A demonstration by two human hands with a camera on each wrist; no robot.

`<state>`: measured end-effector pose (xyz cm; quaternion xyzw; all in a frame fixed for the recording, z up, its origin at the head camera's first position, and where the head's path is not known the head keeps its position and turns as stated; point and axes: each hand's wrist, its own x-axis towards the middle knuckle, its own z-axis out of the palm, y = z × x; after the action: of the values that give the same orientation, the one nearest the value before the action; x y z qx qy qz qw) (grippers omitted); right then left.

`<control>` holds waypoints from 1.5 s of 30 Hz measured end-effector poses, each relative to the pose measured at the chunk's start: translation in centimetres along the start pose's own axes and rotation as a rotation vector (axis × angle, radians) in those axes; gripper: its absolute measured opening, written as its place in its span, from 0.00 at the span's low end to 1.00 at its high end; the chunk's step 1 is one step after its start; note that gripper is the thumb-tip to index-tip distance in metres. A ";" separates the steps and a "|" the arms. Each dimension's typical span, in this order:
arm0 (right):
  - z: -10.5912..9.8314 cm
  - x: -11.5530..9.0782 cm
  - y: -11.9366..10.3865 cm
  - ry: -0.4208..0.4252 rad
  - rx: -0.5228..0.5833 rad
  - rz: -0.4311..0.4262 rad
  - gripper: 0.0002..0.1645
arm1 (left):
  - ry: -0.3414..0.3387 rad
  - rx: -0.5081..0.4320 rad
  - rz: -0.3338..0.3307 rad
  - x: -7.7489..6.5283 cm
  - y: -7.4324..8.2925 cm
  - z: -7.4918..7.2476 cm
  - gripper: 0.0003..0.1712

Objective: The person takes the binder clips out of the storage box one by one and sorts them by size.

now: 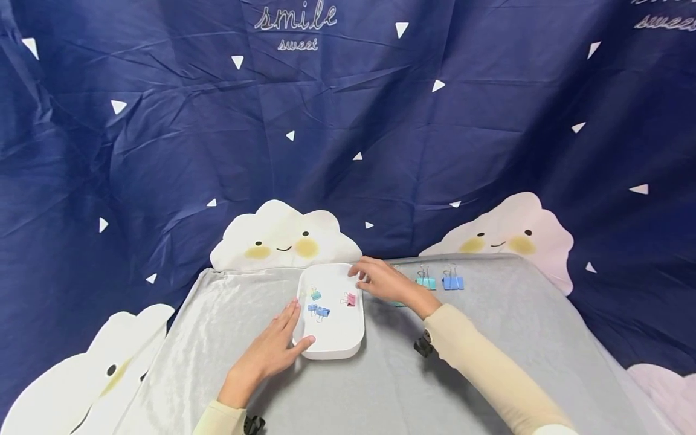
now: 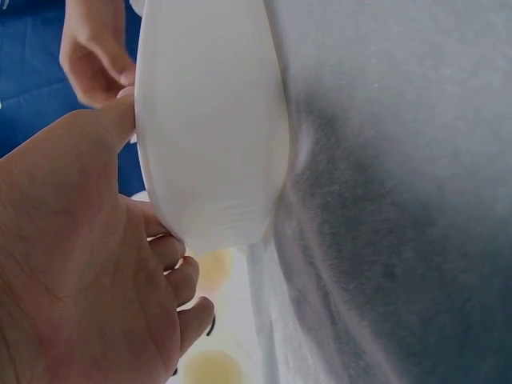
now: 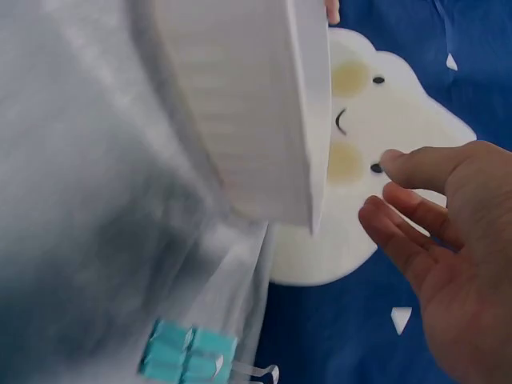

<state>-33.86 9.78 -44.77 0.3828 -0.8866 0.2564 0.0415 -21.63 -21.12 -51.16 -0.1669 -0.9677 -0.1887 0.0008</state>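
A white plastic box [image 1: 336,336] with rounded corners stands on the grey cloth. Inside lie a pink binder clip [image 1: 351,299], a small teal binder clip [image 1: 316,296] and blue binder clips [image 1: 323,312]. My left hand [image 1: 270,345] rests along the box's left side, thumb at the near rim and fingers fairly straight; the left wrist view has its fingertips against the white wall. Over the far right corner of the box is my right hand [image 1: 382,280], fingers loosely bent. Nothing shows between its thumb and fingers in the right wrist view.
Right of the box, a larger teal binder clip [image 1: 426,283] and a blue binder clip [image 1: 453,283] stand near the cloth's back edge. Another teal clip [image 1: 399,304] is mostly hidden by the right arm. A dark blue curtain [image 1: 348,109] with clouds hangs behind.
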 end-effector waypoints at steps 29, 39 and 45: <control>5.6 4.1 -2.3 -0.423 -0.409 0.095 0.15 | -0.009 -0.012 0.000 0.2 0.0 0.0 0.55; 5.7 3.8 -2.4 -0.352 -0.441 -0.012 0.22 | -0.012 -0.008 0.000 0.1 0.0 -0.1 0.54; 5.8 3.8 -1.6 -0.350 -0.308 -0.016 0.14 | -0.015 -0.010 -0.003 0.1 0.1 -0.2 0.54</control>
<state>-34.72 3.49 -48.09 0.4178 -0.9058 0.0472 -0.0530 -21.70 -21.04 -50.90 -0.1666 -0.9670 -0.1924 -0.0078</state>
